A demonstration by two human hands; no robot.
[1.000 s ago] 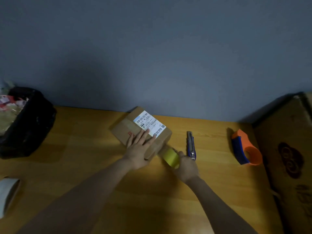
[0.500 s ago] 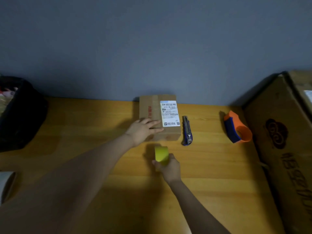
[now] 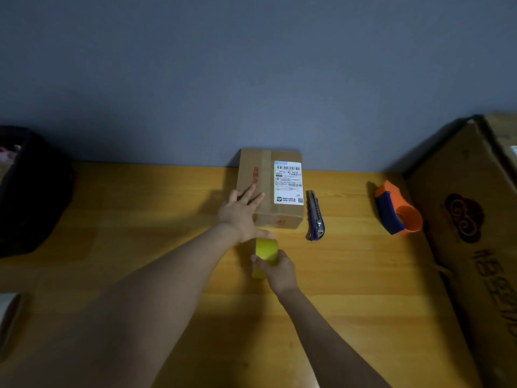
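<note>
A small cardboard parcel with a white shipping label lies on the wooden table against the wall. My left hand rests flat on its near left corner, fingers straight and spread. Just in front of the parcel, my right hand grips a yellow roll of tape standing on the table. A blue utility knife lies right of the parcel.
An orange and blue tape dispenser sits further right. A large cardboard box stands at the right edge. A black bag fills the left side, and a white roll shows at the lower left edge.
The parcel was turned square to the wall and pushed back. My right hand drew the yellow tape roll toward me, away from the knife. My left hand slid to the parcel's near left corner.
</note>
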